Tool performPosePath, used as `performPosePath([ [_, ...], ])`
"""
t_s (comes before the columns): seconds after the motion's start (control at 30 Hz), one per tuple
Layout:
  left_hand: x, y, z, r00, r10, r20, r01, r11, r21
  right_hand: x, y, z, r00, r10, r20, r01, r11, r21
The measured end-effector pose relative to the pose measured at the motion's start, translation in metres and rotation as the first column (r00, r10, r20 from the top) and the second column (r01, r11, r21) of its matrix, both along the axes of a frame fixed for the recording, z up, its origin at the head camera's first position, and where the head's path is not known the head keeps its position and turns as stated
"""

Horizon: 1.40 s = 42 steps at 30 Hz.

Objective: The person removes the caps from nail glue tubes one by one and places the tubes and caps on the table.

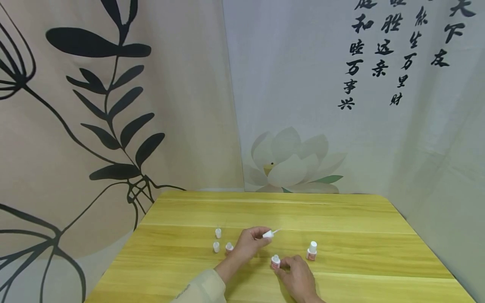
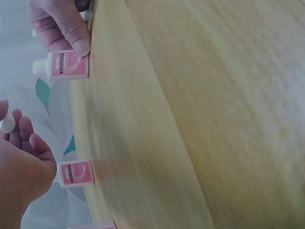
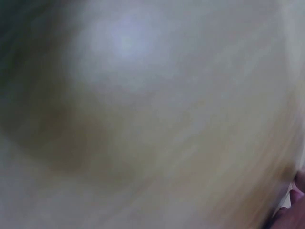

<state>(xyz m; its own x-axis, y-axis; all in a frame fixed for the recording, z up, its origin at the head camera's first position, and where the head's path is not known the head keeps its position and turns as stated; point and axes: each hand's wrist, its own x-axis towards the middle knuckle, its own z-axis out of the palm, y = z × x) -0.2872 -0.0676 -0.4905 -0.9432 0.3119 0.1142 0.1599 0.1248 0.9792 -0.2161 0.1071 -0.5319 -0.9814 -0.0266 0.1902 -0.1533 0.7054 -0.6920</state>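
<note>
My left hand (image 1: 251,243) holds a white brush cap (image 1: 268,234) above the table, its thin applicator pointing right. In the left wrist view, the same cap (image 2: 7,123) shows between thumb and fingers. My right hand (image 1: 298,277) pinches a small open bottle of nail glue (image 1: 275,262), which stands upright on the table with its neck bare. Its pink label faces the left wrist view, where the right thumb presses the bottle (image 2: 69,65) near its base. Only a bit of the right hand (image 3: 291,210) shows in the blurred right wrist view.
A capped nail glue bottle (image 1: 312,251) stands to the right of my right hand. Another bottle (image 1: 229,247) is partly hidden behind my left wrist. Two small translucent caps (image 1: 218,233) stand farther left. Printed curtains (image 1: 303,105) hang behind the wooden table (image 1: 182,261).
</note>
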Motion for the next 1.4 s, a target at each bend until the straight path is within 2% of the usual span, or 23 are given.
performPosePath([
  [0.37,-0.0013,-0.0006,-0.0008,1.0,-0.001,0.018,0.001,1.0,0.023,-0.0003,-0.0009,0.0001,1.0,-0.001,0.013,0.001,1.0,-0.004],
  [0.53,0.0,-0.0005,-0.0004,1.0,0.014,0.0,-0.014,1.0,0.026,-0.0003,-0.0012,0.0,1.0,-0.003,0.013,0.003,1.0,-0.004],
  [0.83,-0.0006,-0.001,-0.0007,1.0,0.018,-0.001,-0.018,1.0,-0.025,0.0007,-0.001,-0.0002,1.0,0.007,0.007,-0.007,1.0,-0.022],
  [1.4,-0.0007,-0.0011,0.0004,1.0,0.024,-0.004,-0.024,0.999,-0.029,0.0001,0.0002,-0.0001,1.0,0.006,0.015,-0.006,1.0,-0.015],
])
